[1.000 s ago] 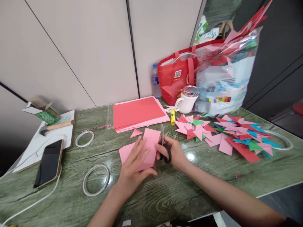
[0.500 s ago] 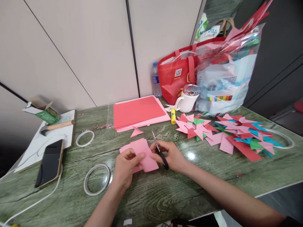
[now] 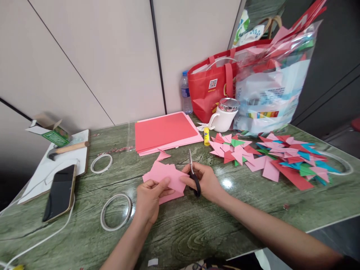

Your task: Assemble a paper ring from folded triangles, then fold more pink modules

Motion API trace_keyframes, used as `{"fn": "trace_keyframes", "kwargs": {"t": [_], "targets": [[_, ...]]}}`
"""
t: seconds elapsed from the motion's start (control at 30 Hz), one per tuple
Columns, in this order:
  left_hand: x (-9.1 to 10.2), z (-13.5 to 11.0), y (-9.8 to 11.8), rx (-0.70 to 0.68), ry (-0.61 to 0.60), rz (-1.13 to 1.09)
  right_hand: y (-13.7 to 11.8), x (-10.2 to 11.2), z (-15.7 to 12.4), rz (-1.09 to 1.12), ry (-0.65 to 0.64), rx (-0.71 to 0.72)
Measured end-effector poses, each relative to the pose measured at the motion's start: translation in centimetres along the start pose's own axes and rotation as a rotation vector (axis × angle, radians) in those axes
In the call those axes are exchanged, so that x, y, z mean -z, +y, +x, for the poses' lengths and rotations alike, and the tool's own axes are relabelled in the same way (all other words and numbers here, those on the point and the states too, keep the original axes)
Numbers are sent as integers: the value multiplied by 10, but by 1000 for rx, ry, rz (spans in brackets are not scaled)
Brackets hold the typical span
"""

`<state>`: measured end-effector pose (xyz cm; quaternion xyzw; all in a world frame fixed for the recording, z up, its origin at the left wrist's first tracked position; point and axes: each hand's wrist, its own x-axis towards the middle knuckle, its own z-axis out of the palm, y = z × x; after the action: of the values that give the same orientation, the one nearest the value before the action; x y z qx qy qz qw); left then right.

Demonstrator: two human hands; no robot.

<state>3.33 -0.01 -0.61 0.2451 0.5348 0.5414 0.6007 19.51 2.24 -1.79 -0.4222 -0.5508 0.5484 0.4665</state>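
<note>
Several pieces of pink paper (image 3: 160, 171) are pinched in my left hand (image 3: 149, 198) above the table. My right hand (image 3: 206, 182) is closed round black-handled scissors (image 3: 194, 180), whose blades point up and away from me. Its thumb also touches the right edge of the top pink piece. Just beyond the papers lies a small folded pink piece (image 3: 163, 155). Farther back, a red sheet (image 3: 165, 129) tops a stack of pink sheets. To the right are piles of folded paper pieces (image 3: 233, 150) in pink, red, green and blue.
Two tape rolls (image 3: 102, 225) lie at the left, near a phone (image 3: 59, 193) with a white cable. A hammer (image 3: 70, 147) rests on a white board beside a green box (image 3: 57, 138). Behind stand a glue stick (image 3: 206, 137), white mug (image 3: 224, 120), bottle (image 3: 185, 93) and red bag (image 3: 204, 95).
The top pink piece has turned in my fingers and now sits at a slant over the others. My right hand has tilted the scissors more upright.
</note>
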Motion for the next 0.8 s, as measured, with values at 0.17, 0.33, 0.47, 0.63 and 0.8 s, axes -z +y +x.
{"fn": "trace_keyframes", "kwargs": {"t": [0.17,0.33,0.47,0.63,0.8], "targets": [[-2,-1,0,23,13,-57,1,1,0,44,30,-25],[-3,-1,0,13,-1,-85,0,1,1,71,42,-42],[-4,-2,-1,0,-15,-85,-1,1,1,80,50,-41],[-6,-3,-2,-6,-34,-96,0,1,1,46,63,-14],[-6,-3,-3,-8,-42,-93,1,1,1,53,69,-12]]}}
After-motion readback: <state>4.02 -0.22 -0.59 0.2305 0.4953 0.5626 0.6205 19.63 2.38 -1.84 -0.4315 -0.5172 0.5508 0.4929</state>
